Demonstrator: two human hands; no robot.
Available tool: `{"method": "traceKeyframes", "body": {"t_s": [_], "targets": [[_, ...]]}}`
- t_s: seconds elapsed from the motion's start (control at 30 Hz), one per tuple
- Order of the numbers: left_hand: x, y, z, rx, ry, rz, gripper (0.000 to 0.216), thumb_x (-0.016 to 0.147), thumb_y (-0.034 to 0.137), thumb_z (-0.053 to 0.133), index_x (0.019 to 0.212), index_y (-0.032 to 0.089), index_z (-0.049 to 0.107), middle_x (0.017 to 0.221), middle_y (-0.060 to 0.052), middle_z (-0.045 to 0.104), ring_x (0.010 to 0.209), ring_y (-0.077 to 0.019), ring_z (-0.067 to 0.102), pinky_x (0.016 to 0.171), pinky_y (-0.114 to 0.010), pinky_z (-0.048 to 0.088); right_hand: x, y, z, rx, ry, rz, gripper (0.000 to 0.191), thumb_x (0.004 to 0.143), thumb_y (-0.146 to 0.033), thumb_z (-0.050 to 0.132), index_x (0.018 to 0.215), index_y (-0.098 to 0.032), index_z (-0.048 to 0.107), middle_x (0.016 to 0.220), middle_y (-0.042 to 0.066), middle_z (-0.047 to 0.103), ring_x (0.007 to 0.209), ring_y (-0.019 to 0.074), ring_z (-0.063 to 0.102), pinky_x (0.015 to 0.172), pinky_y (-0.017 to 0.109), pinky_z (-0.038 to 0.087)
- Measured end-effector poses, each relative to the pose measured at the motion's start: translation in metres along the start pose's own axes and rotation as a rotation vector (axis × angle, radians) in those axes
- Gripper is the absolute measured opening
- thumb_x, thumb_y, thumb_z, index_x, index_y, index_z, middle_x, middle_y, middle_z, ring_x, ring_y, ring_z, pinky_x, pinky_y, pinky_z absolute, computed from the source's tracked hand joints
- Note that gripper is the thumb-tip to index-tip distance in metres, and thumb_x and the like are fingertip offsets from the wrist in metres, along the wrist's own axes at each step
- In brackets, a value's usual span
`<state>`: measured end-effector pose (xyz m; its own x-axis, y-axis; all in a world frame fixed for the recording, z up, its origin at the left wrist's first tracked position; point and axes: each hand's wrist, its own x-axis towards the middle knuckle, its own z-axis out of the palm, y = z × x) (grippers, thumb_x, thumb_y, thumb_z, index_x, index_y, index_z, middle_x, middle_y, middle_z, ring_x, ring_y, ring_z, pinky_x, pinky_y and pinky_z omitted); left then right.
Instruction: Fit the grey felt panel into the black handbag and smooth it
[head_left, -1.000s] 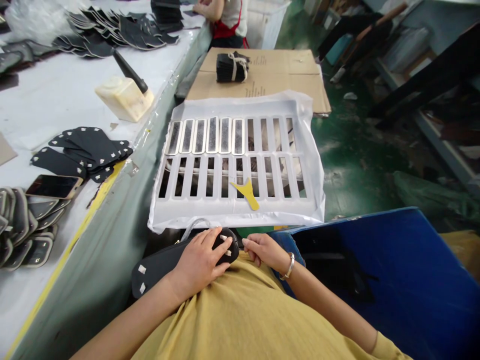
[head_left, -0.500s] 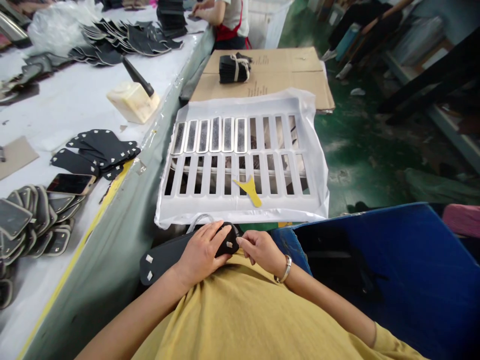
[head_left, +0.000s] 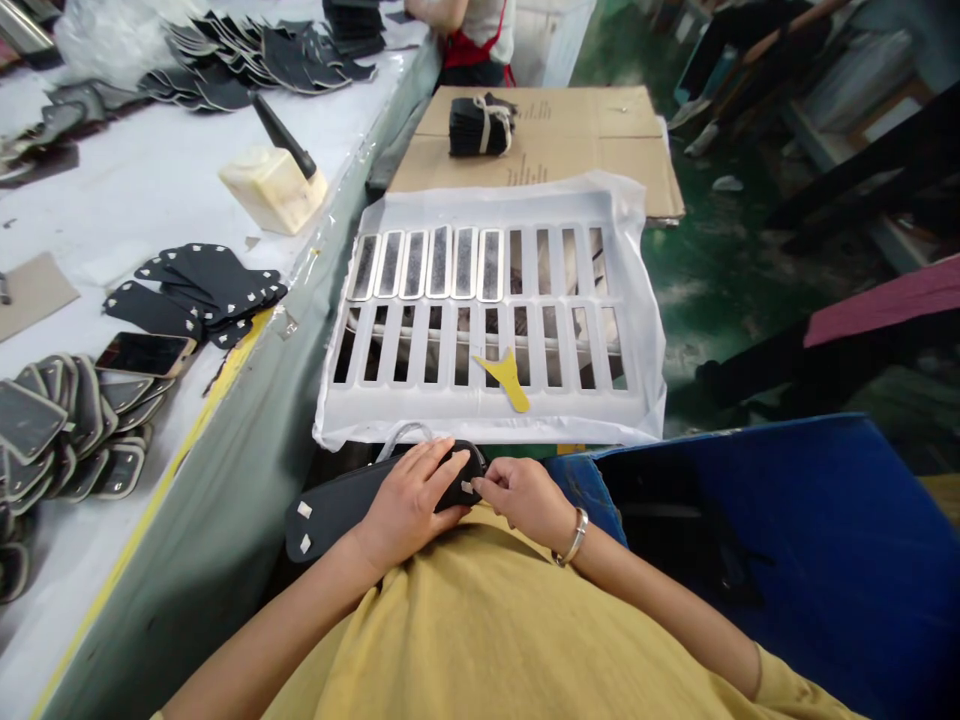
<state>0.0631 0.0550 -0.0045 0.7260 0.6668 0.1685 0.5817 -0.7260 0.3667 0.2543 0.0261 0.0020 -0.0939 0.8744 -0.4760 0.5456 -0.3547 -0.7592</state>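
A long black padded piece with rounded ends [head_left: 337, 515] lies across my lap, small white tabs showing at both ends. My left hand [head_left: 412, 495] rests over its right part, fingers on top and thumb at the near side, holding it steady. At the right end, my right hand [head_left: 529, 503] is closed in a pinch at a small white tab [head_left: 468, 487]. Whether the fingertips grip the tab itself or the edge beside it is hard to see. A grey loop [head_left: 405, 432] sticks up behind the piece.
Ahead stands a white slotted tray [head_left: 480, 408] with several metal-rimmed strips and a yellow Y-shaped piece [head_left: 510, 380]. On the left table are black tabbed pieces [head_left: 210, 285], a phone [head_left: 146, 354], rimmed pieces [head_left: 82, 420] and a glue pot [head_left: 274, 190]. A blue bin [head_left: 825, 520] stands right.
My right fingertips have come closer to the white tab at the right end. My left hand keeps its place on the black piece. A pink-clad person shows more at the right.
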Motion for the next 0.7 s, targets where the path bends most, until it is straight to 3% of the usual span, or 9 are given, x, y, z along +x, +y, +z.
{"method": "traceKeyframes", "body": {"t_s": [0.17,0.47,0.6,0.7], "targets": [[0.0,-0.003,-0.001,0.052,-0.038,0.062,0.047,0.076,0.033,0.068,0.118,0.016,0.058,0.132,-0.02,0.047,0.121,-0.0334,0.046,0.099,-0.049,0.042,0.001,-0.004,-0.003,-0.088,0.013,-0.019,0.026,0.079,-0.034,0.054,0.058,-0.018,0.053,0.05,-0.001,0.057,0.043,0.0089,0.047,0.045,0.022,0.028],[0.003,0.0,0.0,0.023,-0.062,0.014,0.047,0.074,0.029,0.07,0.117,0.017,0.058,0.136,-0.022,0.04,0.122,-0.0351,0.043,0.098,-0.051,0.042,0.007,0.009,-0.001,-0.131,0.049,-0.025,0.031,0.079,-0.038,0.054,0.057,-0.018,0.048,0.053,-0.003,0.051,0.051,0.0097,0.043,0.048,0.023,0.026],[0.003,-0.001,0.002,-0.017,-0.034,-0.036,0.046,0.074,0.027,0.069,0.118,0.018,0.057,0.142,-0.022,0.028,0.124,-0.0366,0.04,0.097,-0.051,0.042,0.008,0.01,0.001,-0.065,0.114,-0.05,0.018,0.08,-0.036,0.055,0.077,-0.019,0.051,0.065,-0.002,0.055,0.056,0.0115,0.047,0.052,0.024,0.034],[0.001,-0.003,0.004,-0.016,-0.011,-0.043,0.044,0.076,0.028,0.067,0.118,0.019,0.056,0.139,-0.02,0.034,0.126,-0.0367,0.038,0.098,-0.053,0.042,0.012,0.012,0.005,0.027,0.158,-0.151,0.024,0.081,-0.031,0.056,0.101,-0.019,0.051,0.093,0.005,0.06,0.077,0.0151,0.056,0.07,0.028,0.045]]}}
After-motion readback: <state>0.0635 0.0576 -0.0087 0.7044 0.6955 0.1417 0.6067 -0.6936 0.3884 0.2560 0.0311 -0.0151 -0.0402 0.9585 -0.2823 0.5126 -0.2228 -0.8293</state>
